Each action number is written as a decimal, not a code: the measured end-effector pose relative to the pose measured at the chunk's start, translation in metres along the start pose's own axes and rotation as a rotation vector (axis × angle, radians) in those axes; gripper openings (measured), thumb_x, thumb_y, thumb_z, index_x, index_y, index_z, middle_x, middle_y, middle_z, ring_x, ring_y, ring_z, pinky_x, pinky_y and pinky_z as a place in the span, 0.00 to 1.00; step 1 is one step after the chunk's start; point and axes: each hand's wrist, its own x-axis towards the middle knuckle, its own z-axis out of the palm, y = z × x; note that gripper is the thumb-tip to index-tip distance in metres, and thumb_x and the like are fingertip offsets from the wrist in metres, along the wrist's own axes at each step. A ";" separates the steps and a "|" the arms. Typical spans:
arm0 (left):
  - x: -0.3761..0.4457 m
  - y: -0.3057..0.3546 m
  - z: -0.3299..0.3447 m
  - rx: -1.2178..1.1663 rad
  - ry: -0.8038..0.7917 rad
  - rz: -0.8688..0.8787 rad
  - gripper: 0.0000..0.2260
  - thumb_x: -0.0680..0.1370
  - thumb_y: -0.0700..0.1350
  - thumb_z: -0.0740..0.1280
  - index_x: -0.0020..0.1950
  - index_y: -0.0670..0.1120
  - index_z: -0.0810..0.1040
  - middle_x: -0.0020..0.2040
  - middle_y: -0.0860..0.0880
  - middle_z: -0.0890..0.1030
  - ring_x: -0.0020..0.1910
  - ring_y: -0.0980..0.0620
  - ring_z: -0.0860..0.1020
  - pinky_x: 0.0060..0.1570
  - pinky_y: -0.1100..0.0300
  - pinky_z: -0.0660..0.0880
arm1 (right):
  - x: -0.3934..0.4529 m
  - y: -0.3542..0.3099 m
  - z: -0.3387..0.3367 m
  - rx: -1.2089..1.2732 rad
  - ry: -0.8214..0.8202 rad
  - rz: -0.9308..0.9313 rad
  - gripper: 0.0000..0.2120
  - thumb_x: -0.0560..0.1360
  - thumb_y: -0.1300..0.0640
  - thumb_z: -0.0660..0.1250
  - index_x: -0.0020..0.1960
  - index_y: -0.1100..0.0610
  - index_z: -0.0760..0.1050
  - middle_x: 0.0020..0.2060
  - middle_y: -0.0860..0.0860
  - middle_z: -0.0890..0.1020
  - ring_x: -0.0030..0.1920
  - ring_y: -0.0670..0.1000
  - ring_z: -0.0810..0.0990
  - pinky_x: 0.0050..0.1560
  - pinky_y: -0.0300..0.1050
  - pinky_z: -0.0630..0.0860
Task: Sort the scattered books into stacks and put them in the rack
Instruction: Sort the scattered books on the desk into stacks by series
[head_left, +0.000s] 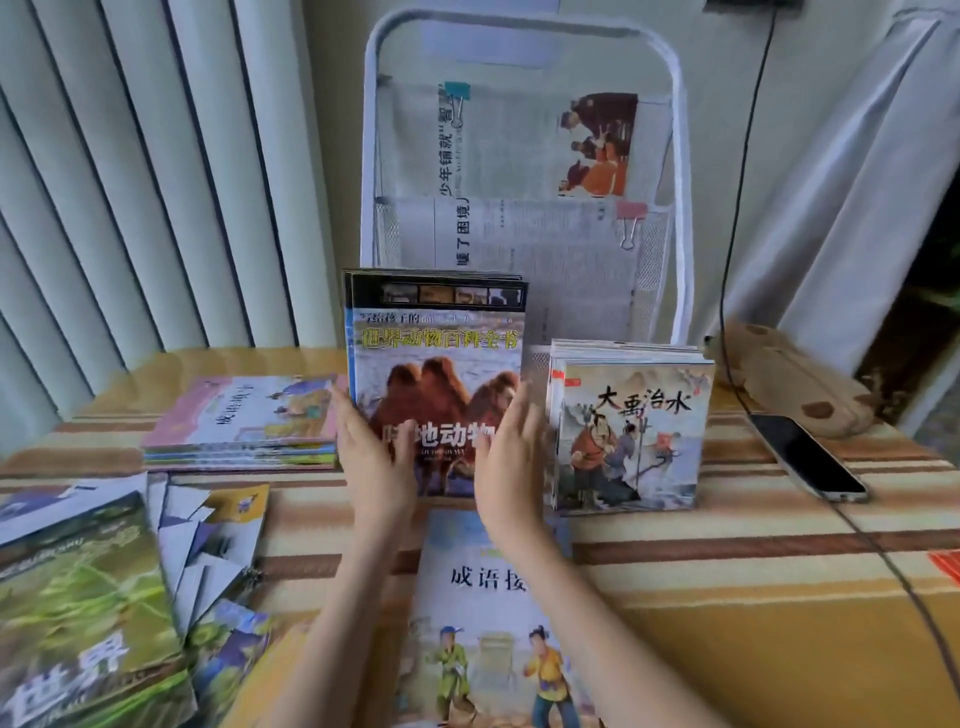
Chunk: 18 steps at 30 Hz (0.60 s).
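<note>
A stack of camel-cover books (441, 332) stands upright in front of the white rack (680, 156), at the middle of the table. My left hand (371, 462) lies flat against the stack's left edge. My right hand (511, 457) lies flat against its right edge, so the stack sits between my two palms with the fingers straight. A second upright stack with a painted cover (631, 436) stands just to the right. A pink stack (244, 415) lies flat to the left. A loose book (483, 613) lies under my forearms. Scattered books (93, 597) fill the near left.
The rack holds clipped newspapers (519, 156) in its mesh pockets. A phone (808, 457) with a black cable (737, 156) lies at the right, next to a brown plush toy (789, 379). Vertical blinds (130, 182) hang behind the table at the left.
</note>
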 end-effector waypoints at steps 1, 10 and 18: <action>-0.006 -0.004 0.003 0.005 0.024 -0.003 0.36 0.78 0.42 0.65 0.77 0.38 0.46 0.77 0.40 0.52 0.76 0.44 0.52 0.73 0.59 0.49 | -0.006 0.003 0.009 -0.055 0.023 -0.008 0.37 0.76 0.56 0.67 0.76 0.63 0.50 0.71 0.62 0.63 0.70 0.62 0.64 0.69 0.52 0.63; -0.014 -0.005 0.000 -0.005 0.078 -0.027 0.29 0.79 0.44 0.64 0.75 0.38 0.56 0.73 0.41 0.63 0.72 0.47 0.61 0.66 0.69 0.53 | -0.016 0.012 0.020 0.025 0.026 -0.046 0.40 0.74 0.53 0.68 0.77 0.60 0.49 0.68 0.65 0.66 0.66 0.64 0.69 0.61 0.52 0.72; -0.050 0.014 -0.019 0.153 0.077 0.058 0.30 0.78 0.33 0.58 0.77 0.37 0.47 0.77 0.38 0.51 0.76 0.43 0.50 0.73 0.62 0.45 | -0.029 0.001 -0.007 0.086 0.135 -0.186 0.37 0.72 0.61 0.70 0.75 0.55 0.55 0.68 0.60 0.70 0.58 0.60 0.79 0.35 0.45 0.80</action>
